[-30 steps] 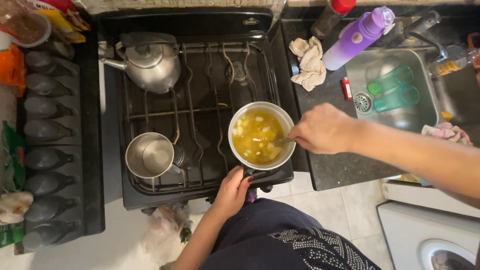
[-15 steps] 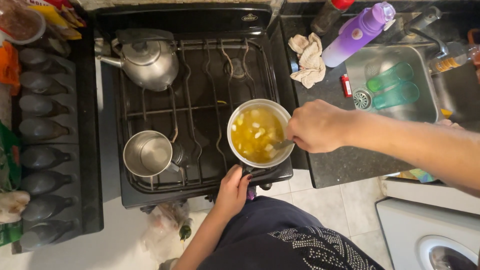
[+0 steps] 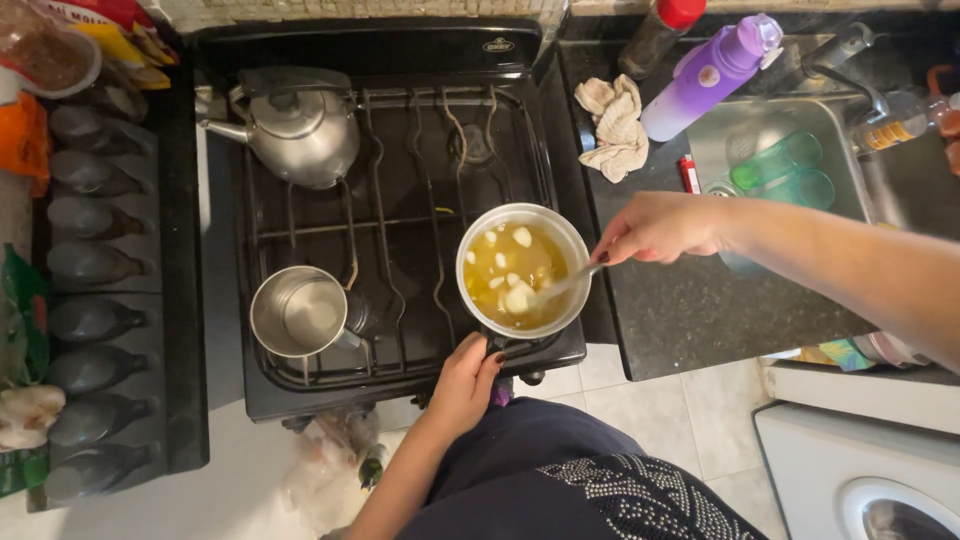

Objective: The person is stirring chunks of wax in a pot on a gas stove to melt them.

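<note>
A small metal saucepan (image 3: 474, 235) stands on the front right burner of a black gas stove (image 3: 400, 200). It holds yellow liquid with pale chunks. My left hand (image 3: 466, 381) grips the pan's dark handle at the stove's front edge. My right hand (image 3: 660, 228) is over the dark counter just right of the pan and holds a metal spoon (image 3: 558, 287). The spoon's bowl is in the liquid, lifting a pale chunk.
A steel kettle (image 3: 295, 125) sits on the back left burner and an empty steel cup (image 3: 300, 312) on the front left. A cloth (image 3: 615, 125), purple bottle (image 3: 705, 78) and sink (image 3: 850, 210) with two green glasses lie right. Dark bottles (image 3: 90, 260) line the left.
My right hand has pulled back to the right and risen a little, so the spoon shaft now shows. The chunks in the liquid have shifted. My left hand stays on the handle.
</note>
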